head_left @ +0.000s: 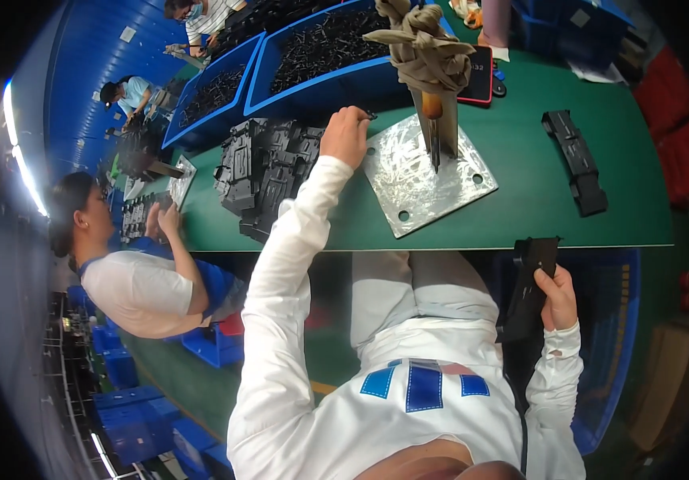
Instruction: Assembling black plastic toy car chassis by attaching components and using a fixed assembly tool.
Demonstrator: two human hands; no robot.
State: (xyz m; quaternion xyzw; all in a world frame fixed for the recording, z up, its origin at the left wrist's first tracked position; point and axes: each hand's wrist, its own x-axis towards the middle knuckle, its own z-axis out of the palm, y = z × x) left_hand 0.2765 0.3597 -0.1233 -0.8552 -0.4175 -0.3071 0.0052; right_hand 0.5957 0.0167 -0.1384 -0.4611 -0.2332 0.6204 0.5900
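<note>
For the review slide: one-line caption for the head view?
Right hand holds a black part by the near edge of a green table; left hand is beside a metal plate.

To my left I see a co-worker (140,288), with blue crates (132,424) nearby. A cardboard box (668,384) stands to my right, a pink cylinder (495,20) ahead, a blue wall (88,56) far left.

Blue wall (76,96), L strip lt (27,172), grn tbl (520,172), grn flr (204,388).
</note>
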